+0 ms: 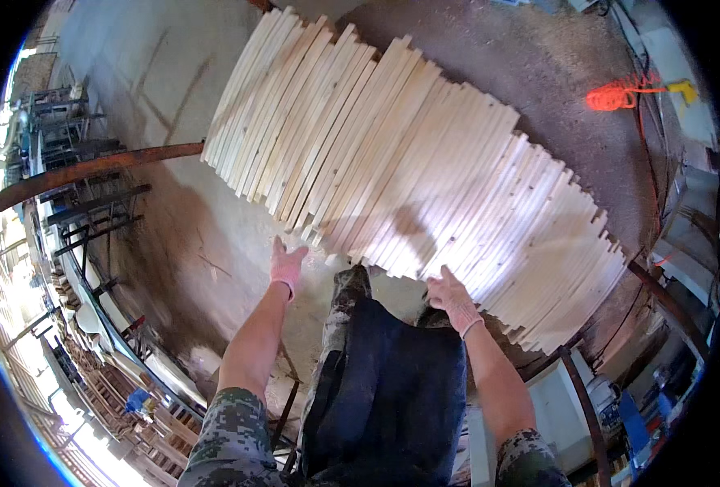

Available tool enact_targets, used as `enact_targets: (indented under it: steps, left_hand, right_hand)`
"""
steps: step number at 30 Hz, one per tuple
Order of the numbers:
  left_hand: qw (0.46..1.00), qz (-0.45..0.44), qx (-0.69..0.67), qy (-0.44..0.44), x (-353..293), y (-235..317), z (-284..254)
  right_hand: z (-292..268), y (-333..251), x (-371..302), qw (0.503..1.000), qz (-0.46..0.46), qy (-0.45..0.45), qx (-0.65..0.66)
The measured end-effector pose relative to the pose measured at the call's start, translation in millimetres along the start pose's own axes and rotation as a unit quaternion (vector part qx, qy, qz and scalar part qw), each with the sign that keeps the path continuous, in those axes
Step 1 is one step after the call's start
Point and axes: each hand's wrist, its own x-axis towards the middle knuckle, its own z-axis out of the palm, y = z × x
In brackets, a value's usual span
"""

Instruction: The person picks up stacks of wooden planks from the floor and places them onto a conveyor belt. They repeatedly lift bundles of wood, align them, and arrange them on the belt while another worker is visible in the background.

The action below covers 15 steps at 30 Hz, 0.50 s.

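A wide layer of pale wooden strips (392, 154) lies side by side in front of me, their near ends uneven. My left hand (287, 264), in a light pinkish work glove, hovers just short of the strips' near ends on the left. Its fingers are stretched out with the thumb apart, and it holds nothing. Gloved the same way, my right hand (451, 299) is at the near edge of the strips further right, fingers extended. Whether its fingertips touch the wood I cannot tell. A dark apron (388, 390) hangs between my arms.
A rusty bar (92, 169) reaches in from the left to the strips, and another dark bar (668, 304) stands at the right. Black metal racks (96, 211) and stacked wood (125, 406) line the left side. A bright orange coil (612, 97) is at the upper right.
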Motion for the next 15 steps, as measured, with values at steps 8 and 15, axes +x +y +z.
enact_targets:
  steps: [8,15]
  left_hand:
    - [0.993,0.107,0.044,-0.024,132,38,-1]
    - [0.995,0.09,0.007,-0.045,88,86,0]
  right_hand:
    - [93,-45,137,0.971,-0.126,0.201,0.032]
    - [82,-34,149,0.948,-0.123,0.288,-0.049]
